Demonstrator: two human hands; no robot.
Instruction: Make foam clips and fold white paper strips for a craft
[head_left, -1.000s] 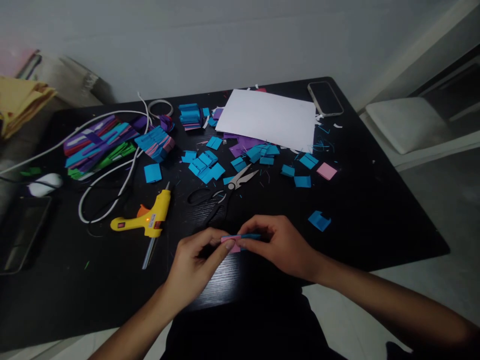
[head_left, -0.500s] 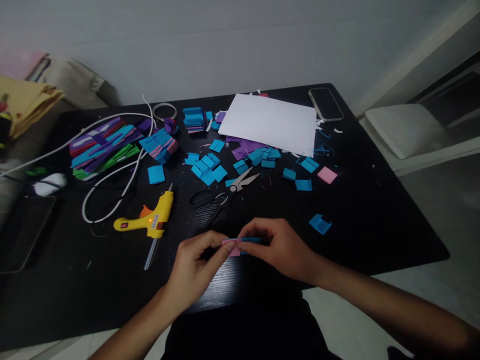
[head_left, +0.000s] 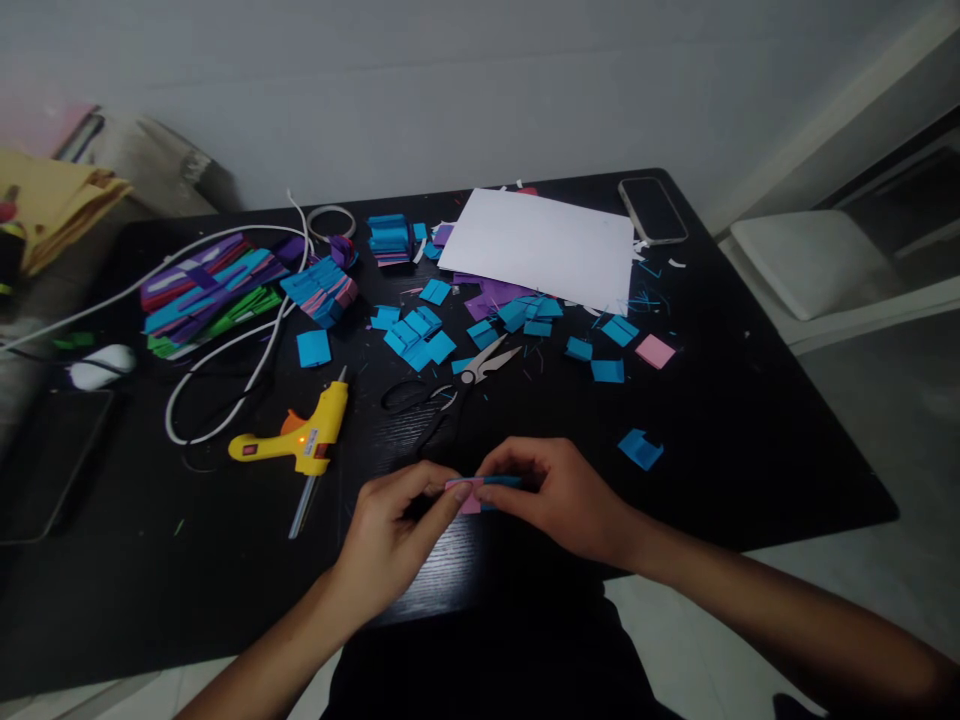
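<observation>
Near the table's front edge, a small pink and blue folded paper piece [head_left: 472, 498] is pinched between both hands. My left hand [head_left: 401, 520] is closed on its pink end, thumb in front. On the blue end, my right hand [head_left: 559, 495] is closed, with the fingers curled behind the paper. The fingers partly cover the piece. Just beyond the hands lie black-handled scissors [head_left: 469, 378] with parted blades. To the left rests a yellow hot glue gun [head_left: 315, 435] with its small light glowing and a clear glue stick out the back.
Blue paper squares [head_left: 420, 338] are scattered behind the scissors, near a white sheet [head_left: 547, 240]. Bundled colored strips [head_left: 210, 290], a white cable [head_left: 171, 400] and a stack of folded paper [head_left: 322, 290] lie left. A pink square [head_left: 655, 350] and a phone [head_left: 652, 208] are right.
</observation>
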